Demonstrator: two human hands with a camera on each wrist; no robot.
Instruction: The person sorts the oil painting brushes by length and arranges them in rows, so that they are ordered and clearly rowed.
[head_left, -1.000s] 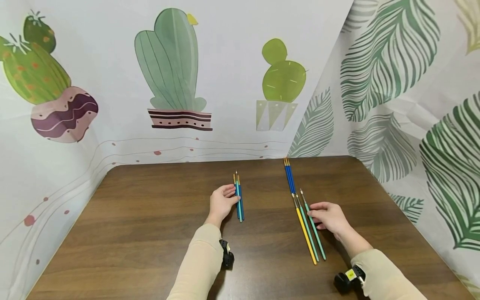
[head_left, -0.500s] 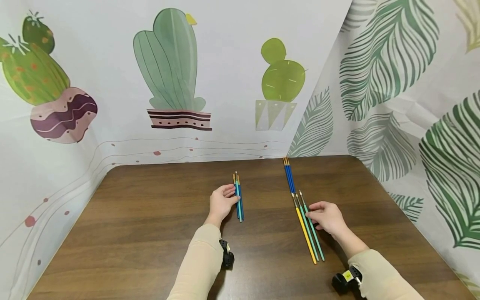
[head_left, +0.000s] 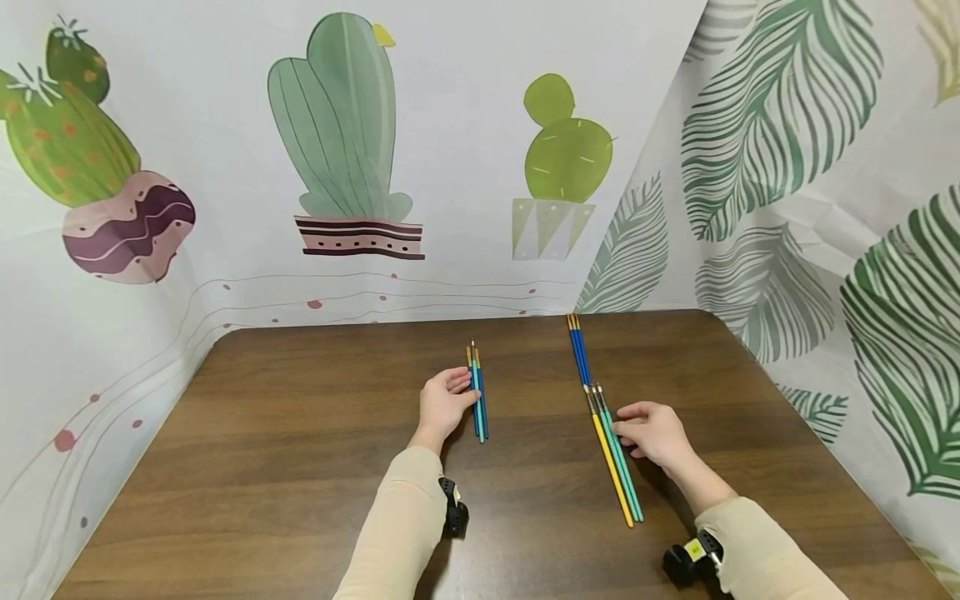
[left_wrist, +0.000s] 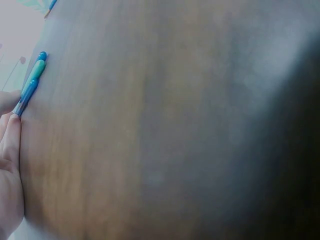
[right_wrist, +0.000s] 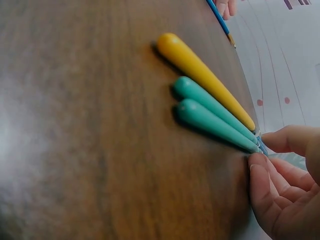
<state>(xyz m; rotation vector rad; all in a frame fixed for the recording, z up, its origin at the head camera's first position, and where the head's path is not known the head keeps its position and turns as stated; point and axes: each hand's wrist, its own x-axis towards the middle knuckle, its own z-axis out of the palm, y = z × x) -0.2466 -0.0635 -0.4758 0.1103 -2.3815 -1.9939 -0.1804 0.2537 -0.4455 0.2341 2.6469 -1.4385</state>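
Note:
In the head view my left hand (head_left: pixel 442 407) holds a small bunch of paintbrushes (head_left: pixel 480 408), two blue and one teal, thumb on the right and fingers on the left. Their bristles point away from me. To the right, my right hand (head_left: pixel 654 432) pinches the rightmost green paintbrush (head_left: pixel 628 475) near its upper part. A second green paintbrush (head_left: pixel 621 462) lies close along it, and a yellow paintbrush (head_left: pixel 611 467) is on their left. The right wrist view shows the rounded handle ends of the yellow brush (right_wrist: pixel 200 72) and both green ones.
Blue paintbrushes (head_left: pixel 580 354) lie together at the table's back edge, just beyond the yellow and green ones. The brown wooden table (head_left: pixel 300 467) ends at a wall covering (head_left: pixel 465 167) printed with cacti and leaves. Each wrist wears a black camera (head_left: pixel 454 508).
The rightmost green paintbrush has moved left and slightly toward me, closing the gap to the other green one. My right hand has shifted a little left; my left hand stays put.

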